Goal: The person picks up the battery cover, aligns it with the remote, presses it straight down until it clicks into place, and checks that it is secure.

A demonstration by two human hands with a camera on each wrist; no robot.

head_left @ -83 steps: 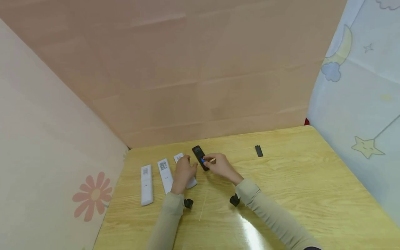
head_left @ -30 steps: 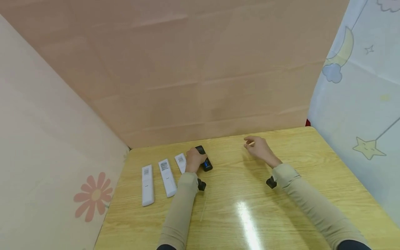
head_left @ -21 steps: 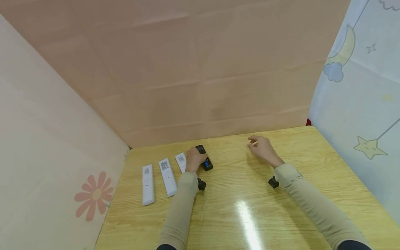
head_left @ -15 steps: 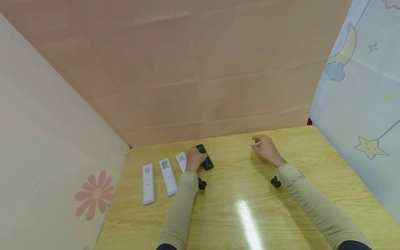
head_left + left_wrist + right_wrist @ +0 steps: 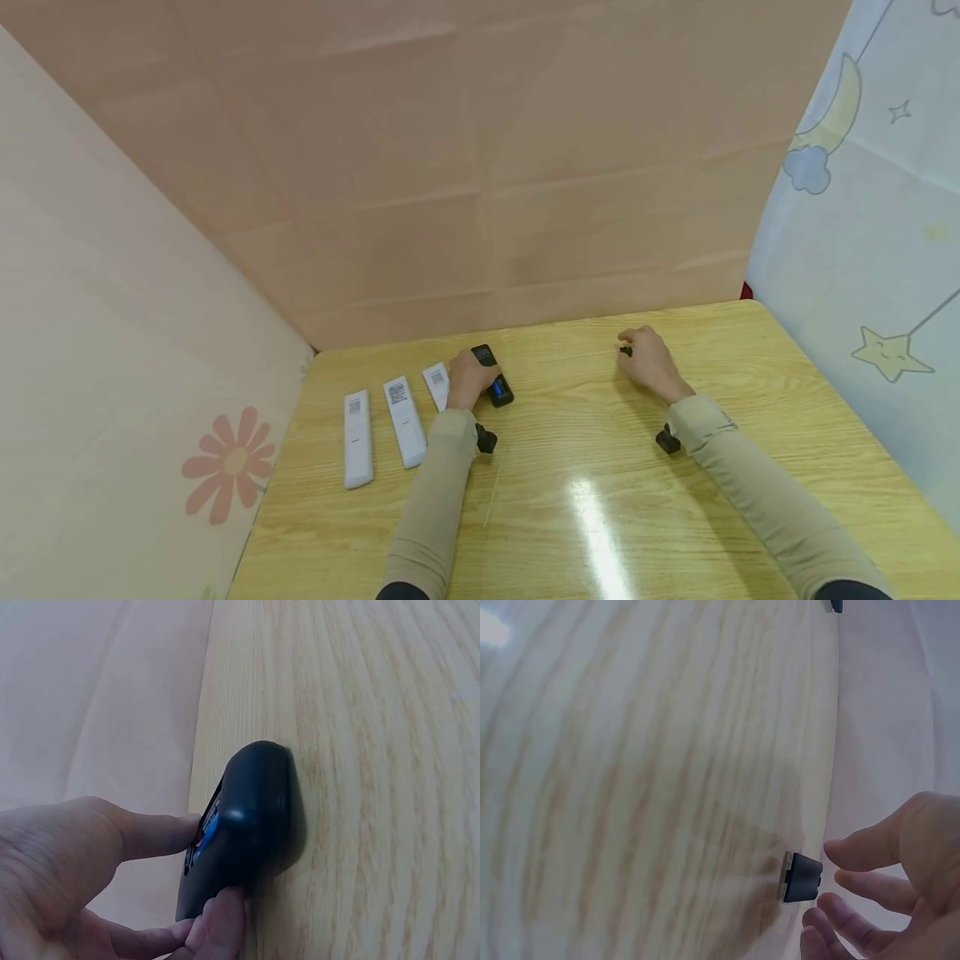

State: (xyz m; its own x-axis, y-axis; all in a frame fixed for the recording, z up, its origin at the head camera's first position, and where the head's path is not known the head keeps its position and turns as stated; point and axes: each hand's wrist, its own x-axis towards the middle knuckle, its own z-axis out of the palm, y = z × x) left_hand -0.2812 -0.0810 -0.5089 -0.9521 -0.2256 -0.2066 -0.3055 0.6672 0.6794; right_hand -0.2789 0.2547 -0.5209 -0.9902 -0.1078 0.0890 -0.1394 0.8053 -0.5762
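My left hand grips a black remote control at the table's back, thumb on its uncovered battery side and fingers along the other edge. In the left wrist view a blue battery shows inside the remote beside the thumb. My right hand hovers around a small black battery cover farther right, its thumb and fingers loosely bent. A gap shows between the fingertips and the cover in the right wrist view. The head view has the hand hiding most of the cover.
Three white remote controls lie face down on the left: an outer one, a middle one and a third partly behind the left hand. A pinkish cloth wall rises behind the wooden table.
My right hand has left the black remote and moved right to the battery cover. The left hand has shifted from beside a white remote onto the black one, then stayed there.
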